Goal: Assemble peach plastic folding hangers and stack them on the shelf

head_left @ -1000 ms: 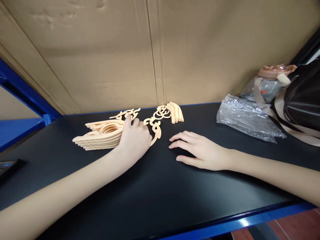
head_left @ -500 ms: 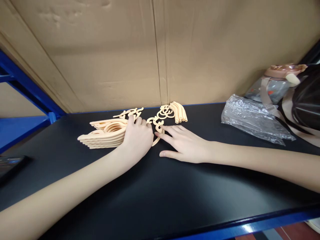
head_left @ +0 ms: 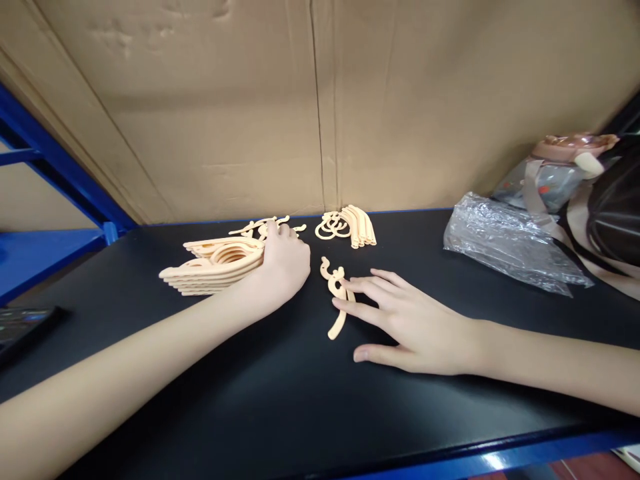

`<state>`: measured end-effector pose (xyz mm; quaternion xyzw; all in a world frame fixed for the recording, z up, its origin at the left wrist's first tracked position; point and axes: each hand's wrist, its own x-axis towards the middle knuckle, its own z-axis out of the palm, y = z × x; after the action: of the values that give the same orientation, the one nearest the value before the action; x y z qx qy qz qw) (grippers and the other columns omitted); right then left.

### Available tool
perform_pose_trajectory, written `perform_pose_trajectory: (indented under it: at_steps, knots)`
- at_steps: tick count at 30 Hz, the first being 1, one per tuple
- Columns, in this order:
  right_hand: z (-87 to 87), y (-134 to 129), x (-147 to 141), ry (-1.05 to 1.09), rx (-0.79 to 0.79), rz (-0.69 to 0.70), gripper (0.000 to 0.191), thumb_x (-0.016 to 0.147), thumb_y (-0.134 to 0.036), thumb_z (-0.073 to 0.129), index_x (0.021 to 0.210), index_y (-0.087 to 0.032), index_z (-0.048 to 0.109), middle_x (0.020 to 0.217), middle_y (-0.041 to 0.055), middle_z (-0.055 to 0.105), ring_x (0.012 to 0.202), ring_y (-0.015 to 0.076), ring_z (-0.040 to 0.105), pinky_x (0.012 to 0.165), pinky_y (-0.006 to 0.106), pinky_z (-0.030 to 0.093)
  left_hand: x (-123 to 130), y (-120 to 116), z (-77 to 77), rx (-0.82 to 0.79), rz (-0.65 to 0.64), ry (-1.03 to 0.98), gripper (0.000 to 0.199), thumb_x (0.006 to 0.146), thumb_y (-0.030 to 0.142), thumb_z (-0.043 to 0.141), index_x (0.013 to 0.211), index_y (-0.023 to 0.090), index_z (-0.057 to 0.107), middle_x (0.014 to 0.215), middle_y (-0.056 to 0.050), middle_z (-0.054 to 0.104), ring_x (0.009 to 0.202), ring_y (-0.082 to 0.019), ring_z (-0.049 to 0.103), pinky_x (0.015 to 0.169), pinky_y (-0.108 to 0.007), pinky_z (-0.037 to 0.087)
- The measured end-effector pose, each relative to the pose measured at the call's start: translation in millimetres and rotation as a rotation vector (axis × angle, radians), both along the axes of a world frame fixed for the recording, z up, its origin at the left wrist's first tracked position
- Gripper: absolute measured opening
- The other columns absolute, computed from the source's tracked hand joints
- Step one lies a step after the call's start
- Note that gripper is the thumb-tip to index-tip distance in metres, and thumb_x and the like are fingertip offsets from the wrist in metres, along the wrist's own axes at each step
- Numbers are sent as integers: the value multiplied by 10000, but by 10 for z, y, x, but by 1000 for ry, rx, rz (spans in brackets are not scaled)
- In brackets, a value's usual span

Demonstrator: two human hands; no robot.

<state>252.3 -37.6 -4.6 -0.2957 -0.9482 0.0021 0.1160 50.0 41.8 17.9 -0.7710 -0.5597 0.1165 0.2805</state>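
Right hand [head_left: 415, 327] is spread wide, palm down, to the right of the hanger pile [head_left: 215, 270]. Left hand [head_left: 286, 270] bends over the pile's right end; I cannot tell if it grips anything. Under the pile is a black table [head_left: 280, 400]. Far to the pile's right lies a clear plastic bag [head_left: 510, 240]. Smallest is a loose hanger [head_left: 338, 285], right of the pile, under the right fingertips. It runs long from far to near: hook at the far end, straight arm pointing back toward the person, a bit left.
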Motion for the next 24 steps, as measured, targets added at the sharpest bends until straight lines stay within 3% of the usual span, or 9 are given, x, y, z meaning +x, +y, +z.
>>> perform_pose_trajectory:
  at_steps: [6, 10, 12, 14, 16, 18, 21, 24]
  knots:
    - [69, -101, 121, -6, -79, 5, 533, 941, -543, 408, 1386, -258, 474, 1274, 107, 522, 1200, 261, 470, 1083, 504, 312, 65, 263, -6, 22, 55, -23, 295, 774, 70, 469, 881, 69, 744, 1023, -211, 702, 1060, -390, 573, 1032, -599, 226]
    - [110, -64, 121, -14, -93, 38, 498, 946, -524, 411, 1375, -285, 487, 1203, 102, 527, 1084, 241, 503, 966, 445, 425, 100, 187, 21, 74, 9, -76, 360, 813, 55, 418, 1049, 30, 689, 1079, -222, 669, 1071, -379, 571, 1066, -611, 193]
    - [122, -26, 114, -25, -89, 47, 494, 945, -524, 411, 1376, -294, 486, 1181, 101, 524, 1048, 239, 507, 932, 439, 443, 104, 8, 21, 82, -79, -98, 394, 861, 93, 395, 1179, 18, 615, 1133, -217, 641, 1113, -358, 545, 1095, -584, 188]
    - [134, 16, 103, -34, -93, 62, 486, 944, -522, 413, 1362, -290, 505, 1145, 98, 527, 1030, 235, 506, 920, 429, 450, 76, -223, -13, 60, -272, -212, 414, 909, 162, 390, 1274, 38, 542, 1215, -202, 602, 1182, -354, 500, 1095, -589, 214]
    - [145, 55, 89, -28, -103, 90, 471, 944, -514, 423, 1343, -285, 527, 1107, 92, 528, 1010, 224, 503, 911, 407, 456, 7, -444, -76, -52, -469, -398, 421, 950, 192, 348, 1337, 96, 482, 1327, -153, 546, 1247, -305, 468, 1096, -554, 274]
    - [149, 81, 75, -13, -108, 114, 456, 943, -503, 435, 1336, -293, 532, 1096, 89, 518, 988, 213, 499, 897, 391, 463, -92, -604, -145, -195, -576, -494, 429, 955, 165, 323, 1366, 104, 430, 1399, -139, 491, 1310, -263, 419, 1099, -503, 318]
    - [131, 90, 72, -1, -99, 117, 447, 945, -488, 441, 1351, -314, 508, 1120, 87, 509, 986, 210, 493, 886, 390, 467, -240, -692, -196, -340, -640, -590, 425, 963, 176, 330, 1383, 152, 393, 1434, -105, 464, 1351, -218, 382, 1124, -463, 315]
    - [91, 77, 93, 6, -71, 107, 468, 948, -483, 439, 1374, -294, 480, 1151, 90, 520, 1009, 217, 496, 905, 401, 463, -329, -656, -181, -399, -676, -615, 436, 955, 236, 412, 1389, 210, 387, 1440, -67, 467, 1383, -220, 342, 1157, -496, 255]
